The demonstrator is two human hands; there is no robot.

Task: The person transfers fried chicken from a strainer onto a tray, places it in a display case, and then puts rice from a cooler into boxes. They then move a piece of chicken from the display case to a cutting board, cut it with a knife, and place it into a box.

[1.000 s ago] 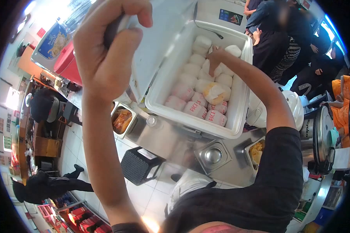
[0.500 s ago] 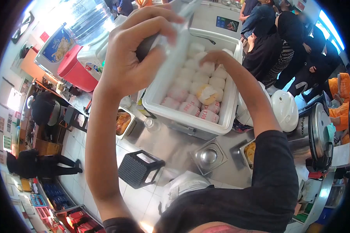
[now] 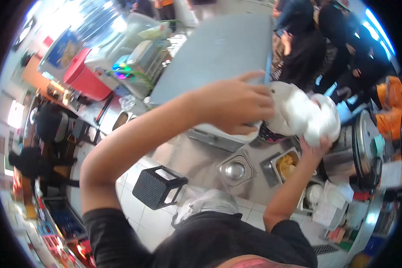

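I logged L hand point(image 3: 234, 105) clasped over the front edge of the grey lid point(image 3: 219, 49), fingers curled under, thumb on top; lid lay down on the white cooler box point(image 3: 223, 132) as far as I could tell. R hand point(image 3: 316, 149) gripped a bunch of white wrapped packets point(image 3: 313, 115) from below, raised over the steel counter point(image 3: 196, 156), near the urn point(image 3: 344, 156). My judgement: press lid evenly along the edge to seat it, w/ R grip firm & packets level so none slips.
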